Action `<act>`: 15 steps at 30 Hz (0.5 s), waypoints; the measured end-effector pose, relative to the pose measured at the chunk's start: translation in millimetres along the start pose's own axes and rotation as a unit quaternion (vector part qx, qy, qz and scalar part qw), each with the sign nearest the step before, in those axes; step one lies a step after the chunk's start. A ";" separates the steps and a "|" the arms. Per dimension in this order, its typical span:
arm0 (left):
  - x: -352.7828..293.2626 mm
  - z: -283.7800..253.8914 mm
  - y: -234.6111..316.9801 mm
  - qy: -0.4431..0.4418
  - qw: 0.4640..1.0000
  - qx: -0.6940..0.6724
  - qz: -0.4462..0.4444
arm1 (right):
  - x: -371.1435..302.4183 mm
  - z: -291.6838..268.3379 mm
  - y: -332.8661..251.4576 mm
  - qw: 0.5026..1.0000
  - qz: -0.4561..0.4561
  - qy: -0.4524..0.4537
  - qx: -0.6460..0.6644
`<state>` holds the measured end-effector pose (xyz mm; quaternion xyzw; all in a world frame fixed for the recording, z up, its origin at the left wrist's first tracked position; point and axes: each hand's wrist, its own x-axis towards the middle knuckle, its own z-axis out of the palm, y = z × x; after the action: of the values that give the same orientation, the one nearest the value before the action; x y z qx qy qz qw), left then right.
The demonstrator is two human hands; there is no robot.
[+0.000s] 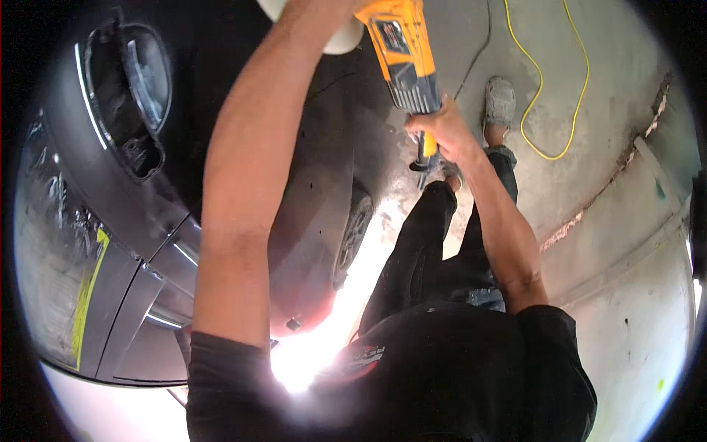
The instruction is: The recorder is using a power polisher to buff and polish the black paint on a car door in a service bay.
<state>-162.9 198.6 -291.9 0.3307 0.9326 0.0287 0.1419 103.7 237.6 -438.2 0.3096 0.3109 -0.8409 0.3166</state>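
An orange and black power polisher (401, 51) is held out ahead of me, angled down from the top edge. My right hand (444, 131) is closed around its rear handle. At the top edge, by the polisher's front end, only the start of my left hand (340, 9) shows; its fingers are cut off by the frame. A rounded white pad (345, 40) appears partly behind my left wrist. To the left stands a dark car body (169, 214), its glossy panel beside my left forearm.
Yellow-green tape (90, 295) runs along a car panel. A headlight (151, 77) sits at the far left, and a wheel (355, 230) is near my legs. A yellow cable (541, 74) loops over the concrete floor (618, 44). A pale wall (626, 317) borders the right side.
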 end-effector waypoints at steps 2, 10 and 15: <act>-6.1 11.6 -15.6 0.035 0.999 0.026 0.012 | 0.6 10.8 7.6 0.999 -0.014 -0.030 0.008; -131.7 78.8 8.2 -0.176 0.980 0.010 -0.091 | -92.3 15.6 144.5 0.997 0.061 -0.023 0.051; -212.0 59.5 42.5 -0.207 0.970 -0.036 -0.125 | -156.1 19.3 191.2 0.989 0.114 -0.056 0.068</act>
<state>36.9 96.9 -290.5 0.2048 0.9151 -0.0254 0.3464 331.0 160.9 -376.8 0.3161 0.1969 -0.8347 0.4056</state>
